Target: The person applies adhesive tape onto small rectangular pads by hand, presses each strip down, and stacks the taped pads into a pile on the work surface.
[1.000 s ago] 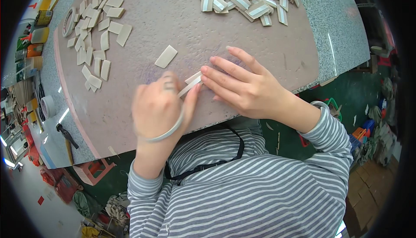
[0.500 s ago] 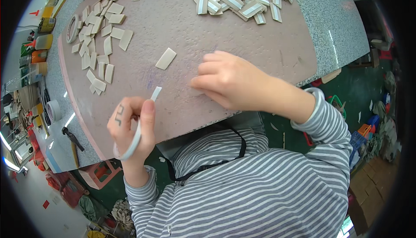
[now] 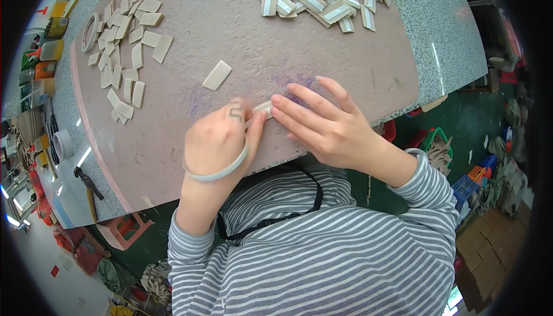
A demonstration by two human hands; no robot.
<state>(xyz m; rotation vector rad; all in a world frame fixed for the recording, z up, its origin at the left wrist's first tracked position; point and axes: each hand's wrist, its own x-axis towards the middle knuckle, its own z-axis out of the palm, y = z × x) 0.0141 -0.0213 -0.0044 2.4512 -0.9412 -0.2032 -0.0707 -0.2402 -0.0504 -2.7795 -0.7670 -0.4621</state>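
Near the table's front edge, a small beige rectangular piece [image 3: 264, 107] lies between my hands with white tape along it, partly hidden by fingers. My left hand [image 3: 219, 134] is closed in a pinch on the tape at the piece's left end. Around its wrist hangs a white tape roll [image 3: 222, 173]. My right hand [image 3: 331, 123] has its fingers stretched out and spread, some fingertips touching the piece's right end. A bare beige piece [image 3: 217, 75] lies alone just beyond my left hand.
Bare beige pieces [image 3: 137, 56] lie scattered at left, beside another tape roll [image 3: 90, 31]. Taped pieces [image 3: 311, 0] are heaped at the far right. A hammer [image 3: 87, 182] and a white roll [image 3: 62, 144] rest along the table's left side.
My left hand has moved right and forward, bringing the tape to the piece. My right hand has gone from pinched fingers to spread ones and shifted slightly right.
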